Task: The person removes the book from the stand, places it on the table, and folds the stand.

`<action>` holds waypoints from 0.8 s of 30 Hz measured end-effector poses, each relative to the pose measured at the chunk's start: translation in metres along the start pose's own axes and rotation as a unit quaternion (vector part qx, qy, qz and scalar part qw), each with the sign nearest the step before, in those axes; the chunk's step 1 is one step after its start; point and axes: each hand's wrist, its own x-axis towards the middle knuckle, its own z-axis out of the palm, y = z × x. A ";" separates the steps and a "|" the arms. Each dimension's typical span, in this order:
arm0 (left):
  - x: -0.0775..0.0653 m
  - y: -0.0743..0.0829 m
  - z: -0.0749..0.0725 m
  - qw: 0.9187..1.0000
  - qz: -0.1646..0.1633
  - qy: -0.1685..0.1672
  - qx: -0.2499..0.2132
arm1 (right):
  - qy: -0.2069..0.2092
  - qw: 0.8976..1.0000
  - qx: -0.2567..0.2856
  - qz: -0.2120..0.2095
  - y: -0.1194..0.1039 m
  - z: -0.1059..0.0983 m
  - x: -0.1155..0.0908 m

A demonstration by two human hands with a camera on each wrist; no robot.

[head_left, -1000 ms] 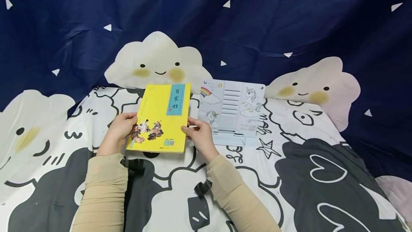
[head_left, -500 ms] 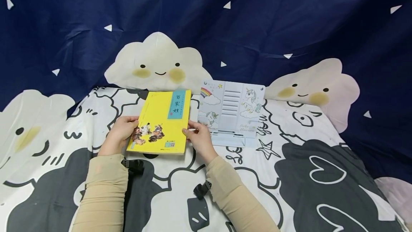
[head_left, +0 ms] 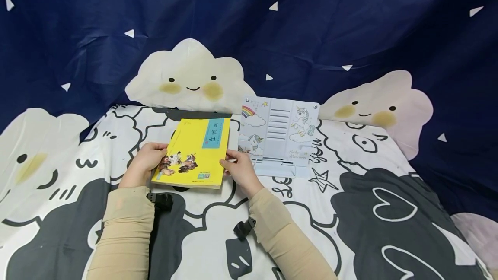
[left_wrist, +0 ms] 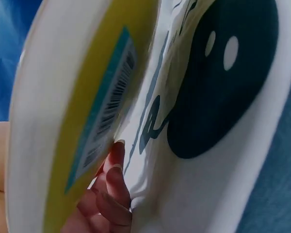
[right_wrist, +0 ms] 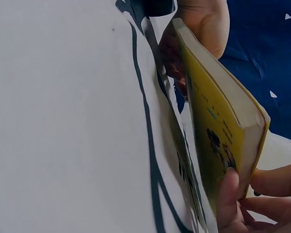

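Note:
A yellow paperback book [head_left: 194,146] with a blue title panel and small printed figures is held tilted above the patterned cloth. On its left edge, my left hand [head_left: 145,163] grips it. My right hand [head_left: 243,167] pinches the opposite edge, thumb on the front cover. From the left wrist, the back cover with a barcode shows on the book [left_wrist: 104,111], and curled fingers [left_wrist: 117,187] lie beneath it. The right wrist view catches the book's [right_wrist: 223,82] page block, with fingertips [right_wrist: 229,187] on both covers.
A pale book stand [head_left: 278,137] with unicorn and rainbow prints stands just right of the book. Black-and-white cartoon cloth [head_left: 210,245] covers the surface. Behind hangs a dark blue curtain [head_left: 311,25] with clouds and white triangles.
The book's top edge has come down and the book leans flatter, with its lower edge sinking slightly. Both hands keep their hold and have dropped a little. The stand has not moved.

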 end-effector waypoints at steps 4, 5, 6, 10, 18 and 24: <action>0.001 -0.003 0.001 1.000 0.003 -0.007 0.007 | -0.020 1.000 -0.006 0.013 0.002 -0.002 0.001; 0.001 -0.003 0.001 1.000 0.004 -0.009 0.011 | -0.025 1.000 -0.007 0.018 0.003 -0.003 0.001; 0.001 -0.003 0.001 1.000 0.005 -0.008 0.016 | -0.028 0.999 -0.013 0.023 0.003 -0.003 0.001; 0.002 -0.003 0.003 0.999 0.004 -0.010 0.032 | -0.044 0.997 -0.039 0.040 0.003 -0.005 0.002; 0.004 -0.002 0.005 0.998 -0.006 -0.008 0.057 | -0.068 0.993 -0.064 0.067 0.002 -0.006 0.003; 0.003 0.001 0.006 0.998 -0.002 -0.002 0.066 | -0.079 0.987 -0.133 0.048 0.002 -0.008 0.001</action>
